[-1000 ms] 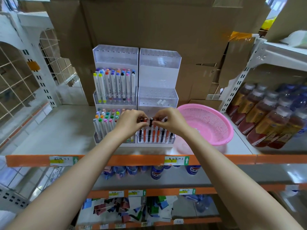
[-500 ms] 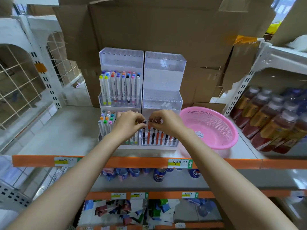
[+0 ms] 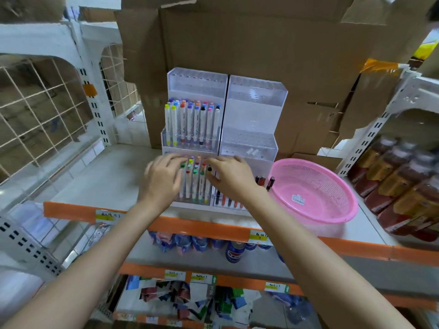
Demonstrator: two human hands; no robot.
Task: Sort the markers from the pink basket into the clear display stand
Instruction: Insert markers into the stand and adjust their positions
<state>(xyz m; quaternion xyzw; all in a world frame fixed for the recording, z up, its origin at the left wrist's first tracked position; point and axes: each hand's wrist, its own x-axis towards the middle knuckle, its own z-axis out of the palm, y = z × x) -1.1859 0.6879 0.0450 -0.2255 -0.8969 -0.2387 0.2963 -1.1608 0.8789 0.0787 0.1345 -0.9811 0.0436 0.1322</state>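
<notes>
Two bare forearms reach over the shelf's (image 3: 78, 186) orange front edge. The left hand (image 3: 164, 179) and right hand (image 3: 231, 176) hover over the front tier of the clear display stand (image 3: 251, 110). Their fingers are spread, fairly straight and a little blurred, resting on the coloured caps of upright markers (image 3: 194, 184) and gripping nothing visible. Dark pens (image 3: 228, 200) stand in the tier under the right wrist. The pink basket (image 3: 346, 210) sits just right of the stand. Higher up, a second row of markers (image 3: 192, 122) fills the left middle tier, with cardboard boxes (image 3: 261, 43) behind.
</notes>
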